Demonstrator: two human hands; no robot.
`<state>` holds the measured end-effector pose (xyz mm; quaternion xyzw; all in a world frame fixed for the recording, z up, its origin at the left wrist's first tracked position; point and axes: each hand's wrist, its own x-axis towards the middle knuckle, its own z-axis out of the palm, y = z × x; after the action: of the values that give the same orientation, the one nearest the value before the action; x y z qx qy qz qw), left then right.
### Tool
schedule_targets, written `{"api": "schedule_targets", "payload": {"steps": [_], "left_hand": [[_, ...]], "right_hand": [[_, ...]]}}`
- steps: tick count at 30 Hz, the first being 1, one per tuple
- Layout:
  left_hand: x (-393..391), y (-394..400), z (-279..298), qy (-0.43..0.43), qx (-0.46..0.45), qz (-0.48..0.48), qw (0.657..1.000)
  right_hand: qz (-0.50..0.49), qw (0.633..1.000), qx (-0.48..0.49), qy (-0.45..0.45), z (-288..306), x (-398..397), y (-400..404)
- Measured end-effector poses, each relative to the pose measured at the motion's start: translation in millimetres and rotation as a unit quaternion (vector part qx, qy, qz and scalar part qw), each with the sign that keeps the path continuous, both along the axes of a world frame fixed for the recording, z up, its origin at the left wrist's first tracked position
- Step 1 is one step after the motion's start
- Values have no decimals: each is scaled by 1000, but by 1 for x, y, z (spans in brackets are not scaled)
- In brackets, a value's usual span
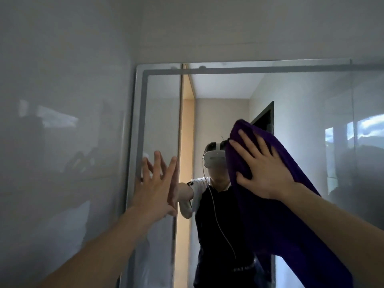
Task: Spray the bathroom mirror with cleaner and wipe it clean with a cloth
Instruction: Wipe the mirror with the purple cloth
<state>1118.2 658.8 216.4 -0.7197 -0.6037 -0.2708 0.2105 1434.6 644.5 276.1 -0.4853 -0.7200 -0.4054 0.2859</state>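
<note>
Bathroom mirror (301,113): wall-mounted, pale frosted border along its top and left edges; fills the centre and right of the head view. No spray droplets can be made out on the glass; whether cleaner is on it cannot be told. Spray bottle: not in view

Cloth (270,215): dark purple, large, spread against the mirror right of centre. Its upper part is pinned to the glass; the rest hangs loose toward the lower right, under the forearm

Right hand (264,167): laid flat on the upper cloth, fingers straight and splayed, pressing rather than clutching; a flat palm likely spreads pressure over a wide patch for wiping

Left hand (154,188): fingers straight and spread, holding nothing, fingertips at the mirror's left edge, meeting their own reflection; probably a brace to steady the reach

Glossy wall (62,121): grey, to the left of the mirror

Stage, as judged: wiping in hand; the glass left of the cloth likely remains to be covered

Risk: the hanging tail may drag and smear
</note>
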Motion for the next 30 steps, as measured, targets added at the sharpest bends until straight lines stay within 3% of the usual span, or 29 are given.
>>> {"api": "schedule_targets", "payload": {"steps": [5, 10, 13, 16, 20, 26, 30], "left_hand": [[-2, 2, -4, -15, 7, -11, 1000], [-10, -1, -6, -12, 22, -39, 999], [-7, -3, -3, -6, 2, -31, 999], [-4, -2, -3, -11, 1, -9, 1000], [-1, 4, -1, 3, 0, 19, 1000], [-6, 2, -4, -30, 21, -27, 999], [-8, -2, -4, -33, 31, -45, 998]], "right_hand": [[16, 1000, 5, 27, 37, -85, 21], [79, 992, -61, -82, -25, -125, 25], [93, 976, -103, -168, -64, -102, 19], [91, 961, -101, -240, -55, -61, 11], [39, 987, -54, -144, -4, -40, 7], [22, 999, -13, -23, 18, -102, 20], [72, 989, -85, -98, -42, -114, 17]]}}
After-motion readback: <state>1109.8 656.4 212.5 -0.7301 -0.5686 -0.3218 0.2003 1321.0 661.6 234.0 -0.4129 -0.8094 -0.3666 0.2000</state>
